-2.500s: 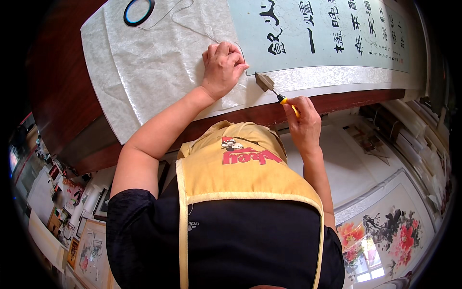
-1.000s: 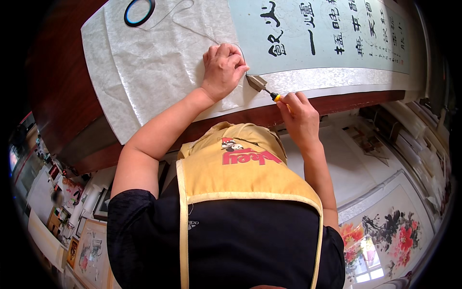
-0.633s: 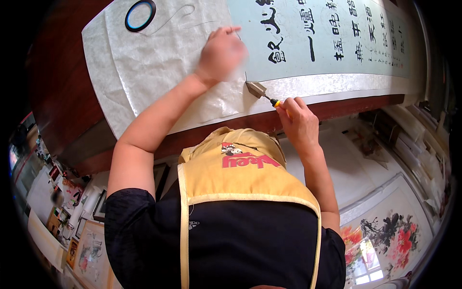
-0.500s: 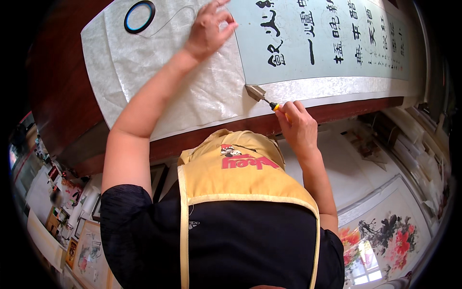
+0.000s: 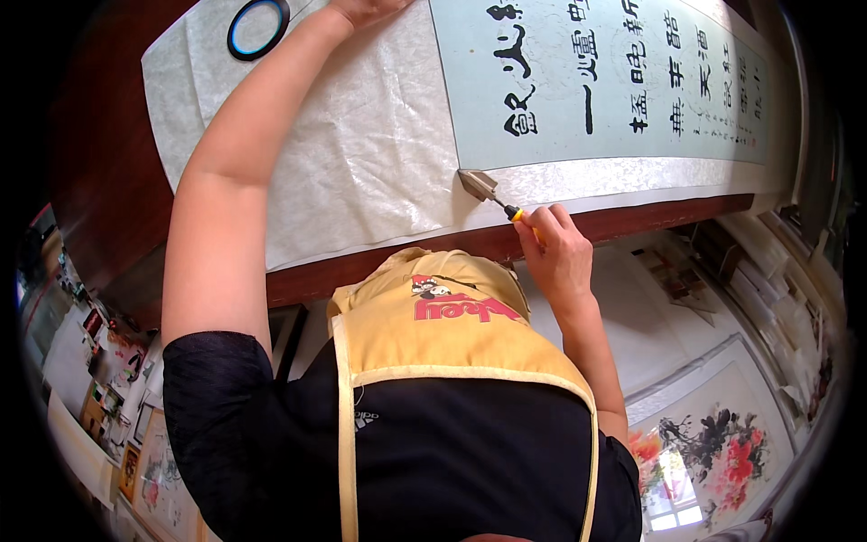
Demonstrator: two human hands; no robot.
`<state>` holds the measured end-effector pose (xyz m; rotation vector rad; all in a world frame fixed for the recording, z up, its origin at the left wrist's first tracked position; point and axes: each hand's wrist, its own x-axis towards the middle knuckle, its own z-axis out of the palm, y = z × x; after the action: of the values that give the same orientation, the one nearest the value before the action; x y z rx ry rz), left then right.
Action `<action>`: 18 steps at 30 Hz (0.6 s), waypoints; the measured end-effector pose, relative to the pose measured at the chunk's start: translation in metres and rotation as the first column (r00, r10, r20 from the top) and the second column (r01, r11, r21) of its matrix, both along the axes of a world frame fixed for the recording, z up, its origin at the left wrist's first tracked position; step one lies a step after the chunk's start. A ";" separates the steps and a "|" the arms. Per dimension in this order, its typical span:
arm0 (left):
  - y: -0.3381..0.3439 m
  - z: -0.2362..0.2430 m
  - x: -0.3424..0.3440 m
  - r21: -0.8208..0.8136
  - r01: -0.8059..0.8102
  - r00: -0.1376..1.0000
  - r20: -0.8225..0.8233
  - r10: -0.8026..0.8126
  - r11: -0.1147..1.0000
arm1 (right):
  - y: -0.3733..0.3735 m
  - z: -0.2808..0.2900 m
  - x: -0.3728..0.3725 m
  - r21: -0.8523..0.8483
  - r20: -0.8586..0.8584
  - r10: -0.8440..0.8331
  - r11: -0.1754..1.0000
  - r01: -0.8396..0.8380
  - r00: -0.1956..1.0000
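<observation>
My right hand (image 5: 557, 253) grips a small trowel-shaped tool (image 5: 479, 185) by its yellow and black handle. The tool's pointed metal head rests at the near corner of a pale blue calligraphy panel (image 5: 542, 152), where the panel meets a patterned white sheet (image 5: 361, 172). Far from me, my left hand (image 5: 366, 9) is at the picture's top edge, over the white sheet near the panel's left edge. The frame cuts off its fingers. Left of that hand lies a black ring-shaped roll (image 5: 232, 41) with a blue inner rim.
The sheet and panel lie on a dark red wooden table (image 5: 99, 208). A shiny white strip (image 5: 632, 179) borders the panel's near side. Below right is a flower painting (image 5: 722, 452); framed pictures and papers (image 5: 167, 470) crowd the lower left.
My left hand has moved farther away, partly out of the picture. My right hand still holds the tool at the panel's corner; the view has shifted slightly.
</observation>
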<state>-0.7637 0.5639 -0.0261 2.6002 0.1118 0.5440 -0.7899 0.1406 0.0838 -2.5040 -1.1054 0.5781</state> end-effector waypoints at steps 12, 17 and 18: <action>0.005 -0.006 0.001 -0.019 0.004 1.000 0.026 -0.003 1.000 | 0.020 -0.002 0.006 0.035 0.041 0.036 0.999 -0.038 0.999; 0.005 -0.003 0.002 -0.024 0.012 1.000 0.017 -0.012 1.000 | 0.046 -0.009 0.017 0.044 0.102 0.046 0.998 -0.051 0.994; 0.005 -0.002 0.001 -0.029 0.003 1.000 0.011 -0.002 1.000 | 0.051 -0.008 0.018 0.032 0.096 0.044 0.998 -0.047 0.994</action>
<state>-0.7629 0.5692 -0.0283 2.5686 0.1122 0.5511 -0.7716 0.1911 0.0759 -2.5057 -1.1990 0.4519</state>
